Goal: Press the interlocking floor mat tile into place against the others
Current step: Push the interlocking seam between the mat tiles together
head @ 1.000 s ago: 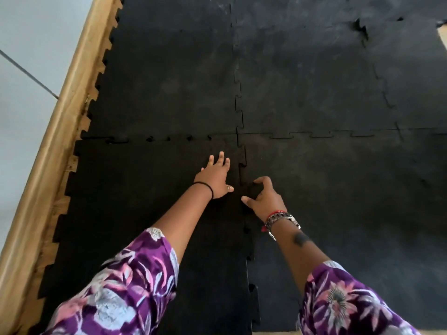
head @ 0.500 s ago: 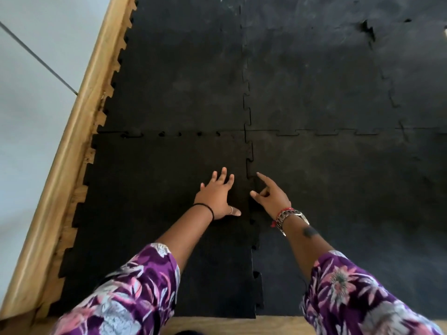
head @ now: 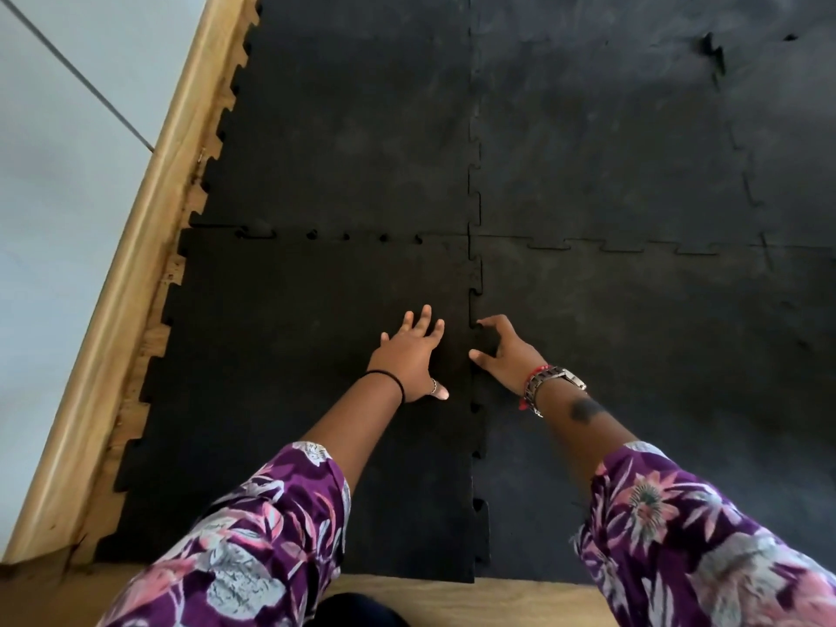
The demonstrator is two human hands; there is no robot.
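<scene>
The near-left black mat tile [head: 289,364] lies among several dark interlocking tiles. Its toothed right edge meets the near-right tile [head: 656,377] along a seam [head: 475,423]; its far edge shows small gaps at the teeth [head: 346,236]. My left hand [head: 409,355] lies flat, palm down and fingers spread, on this tile just left of the seam. My right hand [head: 504,350] hovers over the seam with index finger and thumb curved onto the tile's teeth. Whether it pinches an edge or only presses, I cannot tell.
A wooden border [head: 135,273] runs diagonally along the mats' left side, with pale floor [head: 59,183] beyond it. Wooden floor [head: 497,599] shows at the near edge. A torn gap [head: 712,49] sits in a far-right seam. Purple floral sleeves cover both forearms.
The view has shifted nearer, showing the mat's near edge. My left hand stays flat on the tile. My right hand has gone from pointing to curling finger and thumb at the seam.
</scene>
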